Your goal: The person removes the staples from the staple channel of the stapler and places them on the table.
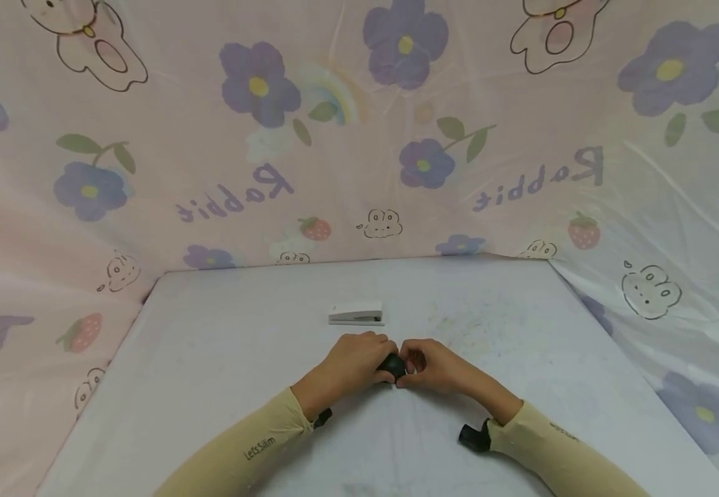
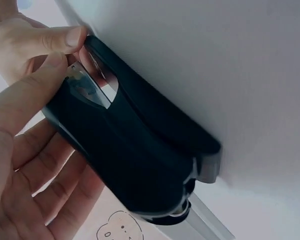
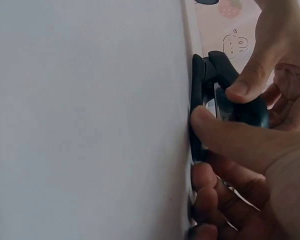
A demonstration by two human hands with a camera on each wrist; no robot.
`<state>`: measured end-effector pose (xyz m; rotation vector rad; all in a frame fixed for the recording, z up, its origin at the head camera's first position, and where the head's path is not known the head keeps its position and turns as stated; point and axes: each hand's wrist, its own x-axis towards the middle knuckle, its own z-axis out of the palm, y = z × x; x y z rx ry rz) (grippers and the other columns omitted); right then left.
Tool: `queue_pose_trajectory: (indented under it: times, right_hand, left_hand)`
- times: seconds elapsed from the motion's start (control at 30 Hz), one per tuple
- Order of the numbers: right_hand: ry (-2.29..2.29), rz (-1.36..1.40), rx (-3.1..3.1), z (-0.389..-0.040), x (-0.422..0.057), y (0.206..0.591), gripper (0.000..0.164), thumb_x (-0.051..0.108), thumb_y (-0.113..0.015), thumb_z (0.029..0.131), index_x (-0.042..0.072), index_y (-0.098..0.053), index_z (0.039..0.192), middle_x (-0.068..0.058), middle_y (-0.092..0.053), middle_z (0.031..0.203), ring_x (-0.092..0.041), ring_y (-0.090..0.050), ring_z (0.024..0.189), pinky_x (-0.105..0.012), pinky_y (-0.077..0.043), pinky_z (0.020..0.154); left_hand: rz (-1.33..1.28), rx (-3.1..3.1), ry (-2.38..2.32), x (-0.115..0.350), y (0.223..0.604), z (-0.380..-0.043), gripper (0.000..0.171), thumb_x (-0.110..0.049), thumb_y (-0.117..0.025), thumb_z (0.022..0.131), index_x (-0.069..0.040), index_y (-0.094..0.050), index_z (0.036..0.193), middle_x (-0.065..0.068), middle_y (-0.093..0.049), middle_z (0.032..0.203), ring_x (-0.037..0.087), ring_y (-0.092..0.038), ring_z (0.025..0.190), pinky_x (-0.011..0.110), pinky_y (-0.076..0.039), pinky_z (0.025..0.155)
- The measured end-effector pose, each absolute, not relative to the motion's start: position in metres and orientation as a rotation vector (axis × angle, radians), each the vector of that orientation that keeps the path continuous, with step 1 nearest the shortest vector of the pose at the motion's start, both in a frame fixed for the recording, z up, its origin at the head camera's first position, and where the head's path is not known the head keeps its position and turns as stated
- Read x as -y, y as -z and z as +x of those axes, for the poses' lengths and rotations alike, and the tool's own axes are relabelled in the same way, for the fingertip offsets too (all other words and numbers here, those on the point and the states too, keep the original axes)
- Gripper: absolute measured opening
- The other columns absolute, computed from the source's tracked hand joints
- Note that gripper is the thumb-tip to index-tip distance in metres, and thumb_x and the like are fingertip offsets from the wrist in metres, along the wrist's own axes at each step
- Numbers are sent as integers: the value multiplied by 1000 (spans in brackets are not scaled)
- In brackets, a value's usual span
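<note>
A black hinged tool [image 2: 135, 145] of two shells with a metal strip between them is held low over the table. My left hand [image 1: 359, 355] grips its domed shell, the thumb [image 2: 45, 82] on top and the fingers along the far side. From the other side my right hand [image 1: 436, 366] pinches its end; the right thumb [image 3: 225, 135] lies against the flat lower shell and the fingers curl beneath. In the head view the hands cover most of the tool. Its exact kind I cannot tell. A white stapler [image 1: 356, 314] lies behind both hands.
The white table [image 1: 241, 310] carries faint smudges toward the back right. Patterned curtains [image 1: 334, 159] with flowers and rabbits hang at the back and both sides. A black strap-like piece [image 1: 474, 437] sticks out at the right sleeve cuff.
</note>
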<state>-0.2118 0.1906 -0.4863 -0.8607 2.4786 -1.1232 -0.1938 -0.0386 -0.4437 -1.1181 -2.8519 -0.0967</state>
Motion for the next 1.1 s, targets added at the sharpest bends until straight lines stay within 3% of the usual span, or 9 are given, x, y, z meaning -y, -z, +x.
queue_pose_trajectory:
  times: [0.67, 0.9, 1.1]
  right_hand:
    - [1081, -872, -2452, -208, -186, 480, 29, 20, -90, 90, 16, -62, 95, 6, -59, 80, -6, -50, 70, -26, -41, 68]
    - [1075, -884, -2449, -206, -185, 477, 26, 18, -89, 90, 12, -64, 97, 6, -59, 81, -6, -52, 70, -26, -44, 69]
    - [1093, -878, -2459, -209, -184, 476, 25, 15, -89, 89, 14, -67, 100, 6, -60, 80, -6, -52, 70, -24, -43, 68]
  left_hand:
    - [-1075, 2839, 372, 47, 447, -185, 31, -43, -84, 92, -24, -77, 116, -10, -74, 104, 13, -67, 93, 31, -54, 68]
    - [-948, 2880, 740, 70, 428, -181, 40, -35, -84, 95, -20, -69, 129, -2, -75, 118, 14, -69, 98, 36, -57, 78]
    - [-936, 2893, 977, 96, 415, -182, 41, -29, -83, 98, -17, -64, 132, -1, -74, 119, 16, -74, 105, 36, -59, 85]
